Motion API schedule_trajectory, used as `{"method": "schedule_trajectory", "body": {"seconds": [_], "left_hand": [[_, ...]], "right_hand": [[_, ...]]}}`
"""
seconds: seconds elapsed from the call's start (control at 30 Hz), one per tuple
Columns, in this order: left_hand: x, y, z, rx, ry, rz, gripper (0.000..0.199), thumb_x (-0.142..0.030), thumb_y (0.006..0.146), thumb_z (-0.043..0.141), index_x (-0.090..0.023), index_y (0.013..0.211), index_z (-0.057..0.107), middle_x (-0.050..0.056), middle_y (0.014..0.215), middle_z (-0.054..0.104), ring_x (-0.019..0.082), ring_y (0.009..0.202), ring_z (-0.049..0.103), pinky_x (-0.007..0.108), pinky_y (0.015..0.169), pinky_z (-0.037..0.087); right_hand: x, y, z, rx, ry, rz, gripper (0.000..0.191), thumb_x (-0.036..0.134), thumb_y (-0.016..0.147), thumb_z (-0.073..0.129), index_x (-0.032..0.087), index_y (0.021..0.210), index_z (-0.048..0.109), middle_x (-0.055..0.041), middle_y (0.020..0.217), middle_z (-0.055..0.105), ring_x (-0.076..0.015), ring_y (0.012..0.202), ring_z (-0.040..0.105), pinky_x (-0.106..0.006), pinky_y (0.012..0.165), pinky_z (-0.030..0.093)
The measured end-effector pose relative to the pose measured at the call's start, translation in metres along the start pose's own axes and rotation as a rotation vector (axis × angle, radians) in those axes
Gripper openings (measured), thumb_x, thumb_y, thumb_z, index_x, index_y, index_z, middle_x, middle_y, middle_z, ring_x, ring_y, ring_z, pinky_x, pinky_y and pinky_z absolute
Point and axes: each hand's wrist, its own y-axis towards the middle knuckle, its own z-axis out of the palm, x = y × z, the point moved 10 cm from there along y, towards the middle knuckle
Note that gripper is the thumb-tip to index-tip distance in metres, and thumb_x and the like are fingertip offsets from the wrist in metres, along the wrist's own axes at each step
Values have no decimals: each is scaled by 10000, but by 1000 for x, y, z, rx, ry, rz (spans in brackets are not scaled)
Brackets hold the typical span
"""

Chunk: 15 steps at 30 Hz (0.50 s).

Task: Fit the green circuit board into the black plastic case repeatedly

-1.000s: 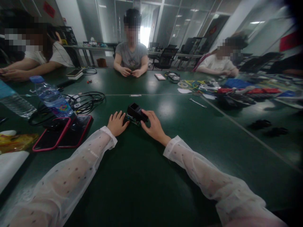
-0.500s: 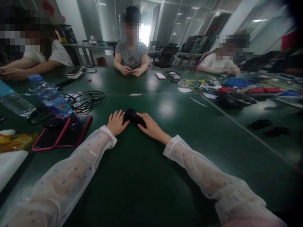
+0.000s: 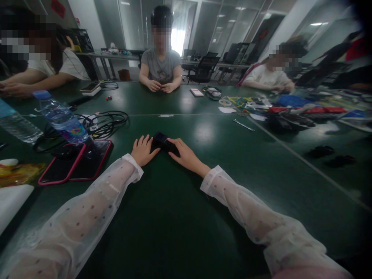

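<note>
A small black device [image 3: 161, 138] with a little screen lies on the dark green table [image 3: 174, 217]. My left hand [image 3: 143, 151] rests flat at its left side, fingers spread and thumb near its lower edge. From the right, my right hand [image 3: 187, 155] has its fingers on the device's right end, with the thumb along the near side. Sheer white dotted sleeves cover both forearms.
Two red-edged phones [image 3: 94, 161], a blue-capped bottle [image 3: 62, 118] and coiled black cables [image 3: 112, 122] are at the left. A wrench [image 3: 243, 125] and piled cables [image 3: 241, 102] lie right. Three people sit around the table.
</note>
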Motion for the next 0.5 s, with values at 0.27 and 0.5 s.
{"method": "schedule_trajectory", "body": {"seconds": [0.27,0.5], "left_hand": [[-1,-1,-1,-14,21,-3,732,-651,931,231,-156,1446,390,122,1556,328,322,1437,264,510,1149,232],[1,1,0,-3,7,-1,739,-655,930,217,-155,1445,394,120,1558,325,327,1437,264,515,1147,235]], "right_hand": [[-1,0,0,-15,4,4,513,260,896,577,230,1372,389,-105,1228,525,-245,1105,570,-461,927,528],[-3,-1,0,-15,7,16,512,273,895,581,245,1370,391,-101,1219,531,-248,1079,588,-466,891,544]]}}
